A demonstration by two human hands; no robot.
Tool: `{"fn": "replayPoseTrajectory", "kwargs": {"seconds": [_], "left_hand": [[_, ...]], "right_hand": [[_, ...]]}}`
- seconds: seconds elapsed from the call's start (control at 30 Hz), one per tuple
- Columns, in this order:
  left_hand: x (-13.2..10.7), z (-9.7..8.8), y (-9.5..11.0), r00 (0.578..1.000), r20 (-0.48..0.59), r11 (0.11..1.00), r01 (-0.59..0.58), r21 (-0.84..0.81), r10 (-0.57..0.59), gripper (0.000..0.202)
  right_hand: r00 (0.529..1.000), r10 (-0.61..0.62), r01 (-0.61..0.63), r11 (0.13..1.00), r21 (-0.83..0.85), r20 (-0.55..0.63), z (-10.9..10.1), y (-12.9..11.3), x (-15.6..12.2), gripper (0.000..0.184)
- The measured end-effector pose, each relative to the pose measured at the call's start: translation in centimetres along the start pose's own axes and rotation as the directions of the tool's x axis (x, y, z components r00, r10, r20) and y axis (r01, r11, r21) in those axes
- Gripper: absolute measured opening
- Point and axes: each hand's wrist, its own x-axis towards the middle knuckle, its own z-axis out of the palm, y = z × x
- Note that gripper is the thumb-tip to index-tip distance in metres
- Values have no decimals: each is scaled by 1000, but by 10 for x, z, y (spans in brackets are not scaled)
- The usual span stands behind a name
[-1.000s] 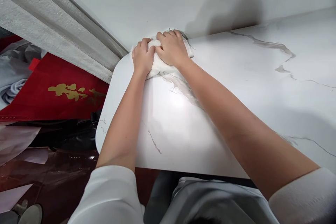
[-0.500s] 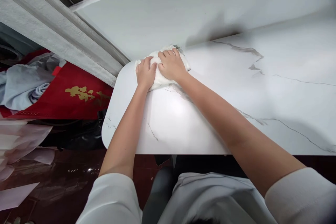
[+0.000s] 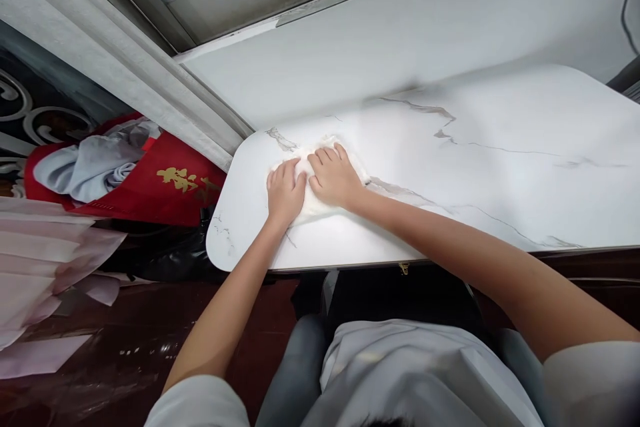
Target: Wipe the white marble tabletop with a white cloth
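A white cloth lies folded on the marble-patterned white tabletop, towards its left end. My left hand grips the left part of the cloth, fingers bent over it and pressing down. Close beside it, my right hand holds the cloth's right part under its palm and curled fingers. The two thumbs are near each other. Much of the cloth is hidden under both hands.
A pale wall panel runs along the table's back edge, and a grey post stands at its left corner. Left of the table are a red bag with grey fabric in it and pale pink sheets.
Both hands have drawn the cloth from the table's back edge towards me, leaving the marbling behind it visible. The view has shifted, showing more of the window frame and the table's right end.
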Motion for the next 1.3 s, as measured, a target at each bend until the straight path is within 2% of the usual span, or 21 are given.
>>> {"fn": "replayPoseTrajectory", "kwargs": {"seconds": [0.2, 0.37, 0.47, 0.6, 0.73, 0.83, 1.03, 1.3], "left_hand": [[-47, -9, 16, 999, 30, 1000, -11, 27, 10, 41], [-80, -12, 34, 994, 89, 997, -61, 46, 57, 42], [-91, -10, 42, 989, 118, 994, -94, 63, 86, 42], [-88, -8, 47, 986, 139, 991, -101, 82, 89, 43], [-71, -3, 46, 987, 141, 993, -90, 82, 78, 44], [-50, 3, 47, 989, 131, 995, -82, 61, 73, 42], [10, 25, 50, 995, 87, 999, -50, 4, 49, 39], [93, 56, 46, 995, 59, 993, -79, -86, 84, 32]], "right_hand": [[995, -94, 92, 994, -50, -23, -10, -10, -45, 36], [980, -194, 197, 969, -147, 40, -29, -12, -83, 41], [975, -216, 221, 961, -169, 50, -39, -9, -96, 40], [975, -218, 224, 960, -168, 51, -42, -3, -94, 38], [977, -209, 212, 967, -139, 33, -36, 6, -79, 37], [986, -167, 168, 979, -117, 14, -30, 18, -62, 34], [993, -120, 118, 987, -108, -10, -20, 55, -17, 35], [999, -2, -1, 996, -84, -37, -7, 104, 41, 37]]}}
